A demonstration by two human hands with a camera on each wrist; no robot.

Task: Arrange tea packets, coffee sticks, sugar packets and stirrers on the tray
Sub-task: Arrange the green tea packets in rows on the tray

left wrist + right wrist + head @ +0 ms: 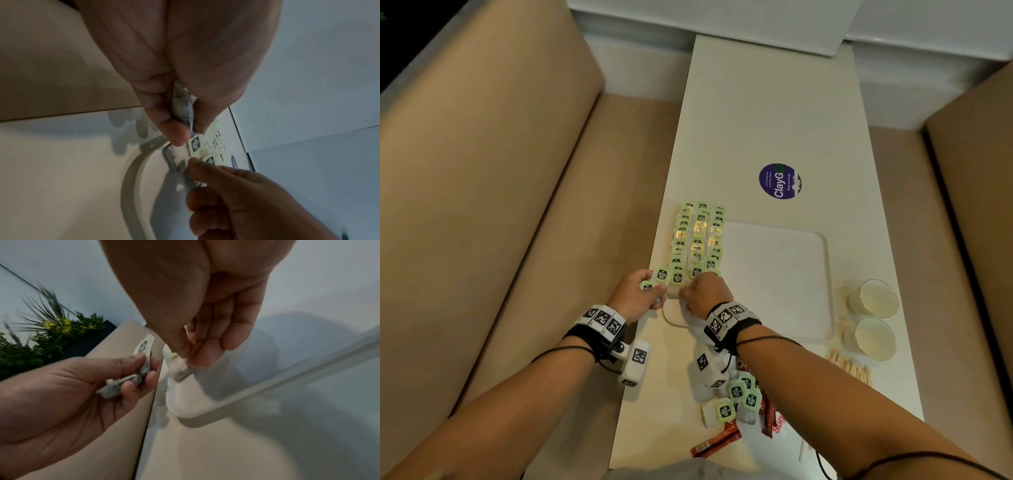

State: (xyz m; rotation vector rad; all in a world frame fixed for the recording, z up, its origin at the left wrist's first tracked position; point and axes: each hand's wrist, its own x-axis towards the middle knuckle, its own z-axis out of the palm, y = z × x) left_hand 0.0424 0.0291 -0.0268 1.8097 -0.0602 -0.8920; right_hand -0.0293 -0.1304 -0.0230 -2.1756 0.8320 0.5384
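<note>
A white tray (pixel 784 329) lies on the table, with several green-labelled tea packets (pixel 698 240) in three rows along its left side. My left hand (pixel 654 287) hovers over the table's left edge and grips a few tea packets (pixel 123 382) between thumb and fingers. My right hand (pixel 688 291) pinches one tea packet (pixel 180 369) down at the tray's near-left corner, at the near end of the rows. In the left wrist view, the left hand (pixel 189 129) holds its packets (pixel 184 107) just above the right hand's (pixel 195 178) packet (pixel 176 157).
Loose tea packets (pixel 739 397), red coffee sticks (pixel 717 442) and a sugar packet (pixel 779 421) lie under my right forearm. Wooden stirrers (pixel 851 368) and two cups (pixel 876 318) sit right of the tray. A purple sticker (pixel 779 181) lies beyond it. Beige benches flank the table.
</note>
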